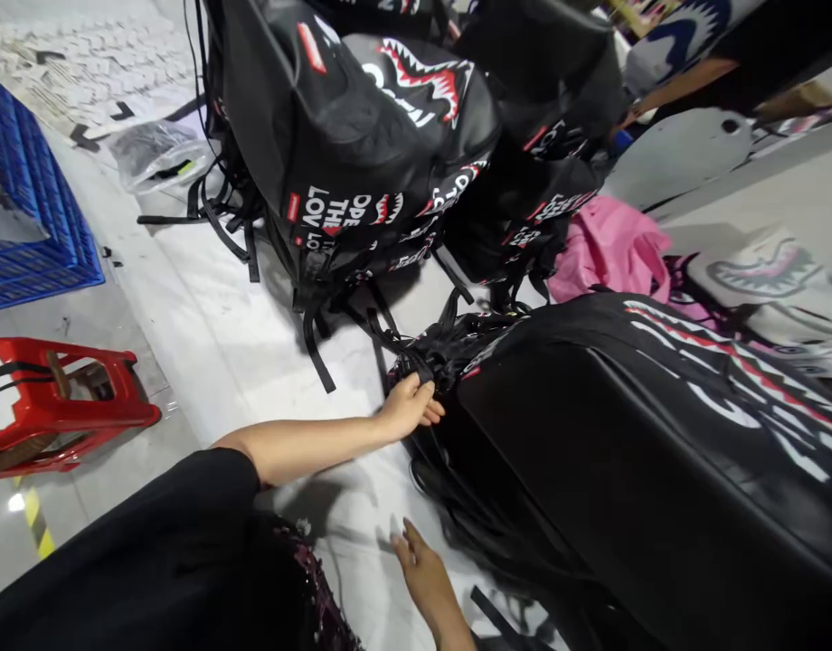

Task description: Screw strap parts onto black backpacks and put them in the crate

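Note:
My left hand (408, 409) reaches from the lower left with its fingers curled in at a tangle of black straps (443, 357). It seems to grip a strap there, though the exact piece is partly hidden by the fingers. Those straps hang at the end of a large pile of black backpacks (592, 452) with a shark-mouth print on top. Lower down, my right hand (426, 574) hovers over the white table surface (362, 542), fingers apart and holding nothing. The pile's dark side and hanging straps lie just right of it.
More stacked black backpacks (362, 127) with loose straps stand across the table. Pink bags (612, 249) and white printed bags (775, 271) lie to the right. On the left are a blue crate (36, 199), a red stool (70, 407) and a clear plastic bag (158, 154).

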{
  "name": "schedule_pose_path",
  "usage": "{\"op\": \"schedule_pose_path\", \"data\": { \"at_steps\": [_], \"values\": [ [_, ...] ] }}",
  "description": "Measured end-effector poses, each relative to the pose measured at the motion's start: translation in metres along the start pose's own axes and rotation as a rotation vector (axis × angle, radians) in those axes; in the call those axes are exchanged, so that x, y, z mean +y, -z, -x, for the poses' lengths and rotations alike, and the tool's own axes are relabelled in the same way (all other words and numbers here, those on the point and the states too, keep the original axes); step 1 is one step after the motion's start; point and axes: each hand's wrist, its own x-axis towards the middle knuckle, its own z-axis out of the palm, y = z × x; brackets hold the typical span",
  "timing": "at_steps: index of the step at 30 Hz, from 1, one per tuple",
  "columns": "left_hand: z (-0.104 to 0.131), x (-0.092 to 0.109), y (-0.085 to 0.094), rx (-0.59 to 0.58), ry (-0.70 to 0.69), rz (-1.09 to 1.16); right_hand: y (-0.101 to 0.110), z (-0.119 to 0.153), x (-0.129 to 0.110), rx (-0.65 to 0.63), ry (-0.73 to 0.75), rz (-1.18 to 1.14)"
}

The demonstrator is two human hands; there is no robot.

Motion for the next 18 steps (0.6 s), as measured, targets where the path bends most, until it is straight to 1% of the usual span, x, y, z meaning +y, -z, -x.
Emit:
{"op": "schedule_pose_path", "data": {
  "at_steps": [2,3,4,6,8,9,10,12,13,14,15,16,18],
  "values": [
    [0.01,-0.008,0.011,-0.052,0.056,-0.068,0.019,-0.011,-0.044,0.048,0.107,-0.044],
    [0.013,-0.007,0.022,-0.054,0.06,-0.104,0.029,-0.017,-0.068,0.089,0.181,-0.064],
    [0.014,-0.003,0.034,-0.03,0.04,-0.136,0.037,-0.023,-0.09,0.122,0.251,-0.094],
    [0.007,0.017,0.059,0.079,-0.072,-0.176,0.045,-0.038,-0.129,0.195,0.371,-0.096],
    [-0.011,0.05,0.077,0.184,-0.219,-0.195,0.042,-0.056,-0.155,0.267,0.422,0.041],
    [-0.025,0.069,0.081,0.21,-0.282,-0.204,0.038,-0.067,-0.163,0.292,0.419,0.144],
    [-0.04,0.088,0.082,0.213,-0.328,-0.216,0.032,-0.078,-0.17,0.314,0.404,0.249],
    [-0.072,0.121,0.074,0.164,-0.361,-0.257,0.021,-0.1,-0.18,0.338,0.386,0.421],
    [-0.086,0.132,0.067,0.122,-0.347,-0.287,0.016,-0.11,-0.185,0.337,0.395,0.483],
    [-0.097,0.139,0.059,0.078,-0.319,-0.325,0.012,-0.119,-0.189,0.335,0.41,0.53],
    [-0.106,0.141,0.049,0.033,-0.286,-0.372,0.009,-0.127,-0.194,0.334,0.42,0.563],
    [-0.111,0.139,0.038,-0.01,-0.256,-0.425,0.007,-0.134,-0.198,0.335,0.415,0.582],
    [-0.114,0.126,0.015,-0.083,-0.24,-0.536,0.003,-0.148,-0.204,0.354,0.355,0.581]
  ]
}}
